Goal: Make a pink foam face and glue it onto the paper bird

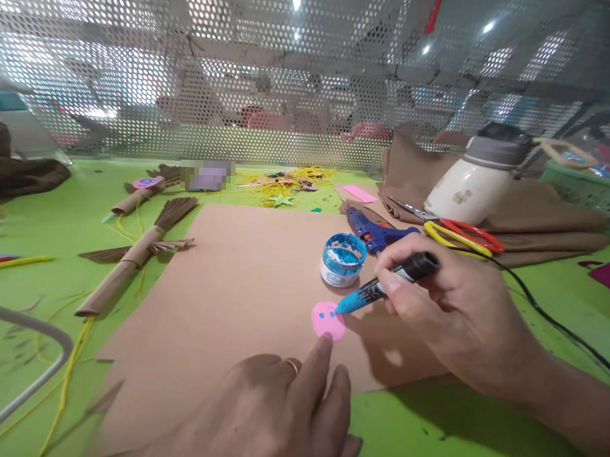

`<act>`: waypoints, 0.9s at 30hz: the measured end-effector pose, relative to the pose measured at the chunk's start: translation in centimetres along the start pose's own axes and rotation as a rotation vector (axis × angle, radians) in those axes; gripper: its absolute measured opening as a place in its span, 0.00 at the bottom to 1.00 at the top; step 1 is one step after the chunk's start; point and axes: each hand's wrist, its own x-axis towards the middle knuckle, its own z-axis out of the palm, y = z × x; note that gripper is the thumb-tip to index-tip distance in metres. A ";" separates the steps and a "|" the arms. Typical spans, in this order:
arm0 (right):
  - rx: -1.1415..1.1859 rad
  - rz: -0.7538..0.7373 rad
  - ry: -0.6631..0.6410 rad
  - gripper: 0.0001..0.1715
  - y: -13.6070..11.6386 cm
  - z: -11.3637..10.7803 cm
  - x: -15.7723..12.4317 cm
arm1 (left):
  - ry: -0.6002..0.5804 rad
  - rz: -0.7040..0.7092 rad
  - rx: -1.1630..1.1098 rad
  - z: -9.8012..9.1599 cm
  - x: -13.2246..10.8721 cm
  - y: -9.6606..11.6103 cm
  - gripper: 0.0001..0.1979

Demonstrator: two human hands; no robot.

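My right hand is closed round a black marker whose tip is coated in blue paint. The tip touches a small pink paper circle with blue dots on it, lying on a brown sheet. My left hand rests on the sheet with its index finger stretched out, pressing the near edge of the pink circle. An open pot of blue paint stands just behind the circle.
A blue glue gun lies behind the pot, its black cable trailing right. Scissors with red and yellow handles and a white flask rest on brown cloth. Rolled brown paper figures lie left on the green table. Perforated metal screen behind.
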 end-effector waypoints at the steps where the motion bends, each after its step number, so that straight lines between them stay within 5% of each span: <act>1: 0.005 -0.003 -0.001 0.03 0.0 0.0 0.0 | 0.000 -0.005 -0.001 0.0 0.1 -0.1 0.12; 9: -0.031 -0.022 0.024 0.04 -0.1 0.0 0.1 | 0.023 0.026 -0.006 0.1 0.0 -0.5 0.15; 14: -0.025 -0.011 0.029 0.06 -0.3 -0.2 -0.1 | 0.036 0.170 -0.020 -0.4 0.4 -1.4 0.12; 19: 0.016 0.035 0.132 0.05 0.1 -0.3 -0.3 | 0.055 0.105 -0.006 -0.4 0.3 -1.4 0.13; 24: 0.048 0.056 0.089 0.05 0.2 0.2 -0.1 | 0.037 0.030 0.007 -0.1 0.1 -0.7 0.14; 27: 0.051 0.057 0.068 0.04 0.1 0.5 -0.1 | 0.083 0.103 0.003 -0.1 0.4 -0.8 0.14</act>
